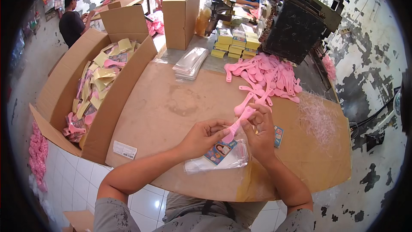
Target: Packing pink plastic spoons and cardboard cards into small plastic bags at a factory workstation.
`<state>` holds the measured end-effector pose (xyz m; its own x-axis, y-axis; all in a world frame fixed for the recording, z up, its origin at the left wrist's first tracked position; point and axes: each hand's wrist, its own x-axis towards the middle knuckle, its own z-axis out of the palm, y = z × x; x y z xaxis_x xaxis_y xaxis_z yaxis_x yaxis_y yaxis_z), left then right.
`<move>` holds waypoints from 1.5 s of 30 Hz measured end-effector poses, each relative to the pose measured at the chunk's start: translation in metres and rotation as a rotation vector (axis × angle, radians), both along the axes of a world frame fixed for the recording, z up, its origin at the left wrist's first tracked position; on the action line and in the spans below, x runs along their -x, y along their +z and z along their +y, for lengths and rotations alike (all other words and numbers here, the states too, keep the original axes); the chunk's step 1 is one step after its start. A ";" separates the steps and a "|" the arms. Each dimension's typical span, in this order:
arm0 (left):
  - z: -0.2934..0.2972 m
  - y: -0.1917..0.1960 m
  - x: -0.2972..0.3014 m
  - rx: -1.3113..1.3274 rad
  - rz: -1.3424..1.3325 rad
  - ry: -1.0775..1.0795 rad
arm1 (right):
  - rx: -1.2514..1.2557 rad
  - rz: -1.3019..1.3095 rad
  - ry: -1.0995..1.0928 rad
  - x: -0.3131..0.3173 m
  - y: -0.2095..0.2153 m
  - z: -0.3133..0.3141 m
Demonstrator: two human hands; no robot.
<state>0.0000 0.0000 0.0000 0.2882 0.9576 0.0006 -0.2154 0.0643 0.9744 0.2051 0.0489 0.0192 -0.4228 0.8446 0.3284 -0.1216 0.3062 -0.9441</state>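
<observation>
A pink plastic spoon (238,124) is held slanted between both hands, above the near part of the table. My left hand (204,138) pinches its lower end with thumb and fingers. Near the upper end, my right hand (261,136) grips it, the fingers bent around. Just below the spoon, a blue printed card (220,152) lies on a stack of clear plastic bags (201,166). Another blue card (279,136) shows beside my right hand, partly hidden by it. Beyond the hands spreads a heap of pink spoons (266,74), its nearest pieces close to my fingers.
An open carton (51,122) of packed spoons with cards stands at the left. Farther back on the cardboard-covered table (154,146) are clear bags (191,62), card stacks (234,43) and a dark machine (289,28). Plastic scraps (317,118) lie right. A person (74,23) works far left.
</observation>
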 end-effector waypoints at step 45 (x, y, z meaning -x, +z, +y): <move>-0.026 0.026 0.004 -0.423 0.347 0.222 | -1.385 -0.747 -0.274 0.021 0.077 -0.018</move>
<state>-0.0035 -0.0259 0.0257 0.1327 0.9322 0.3367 0.1569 -0.3552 0.9215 0.1840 0.0311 0.0960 -0.7257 0.1580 0.6697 0.4201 0.8725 0.2494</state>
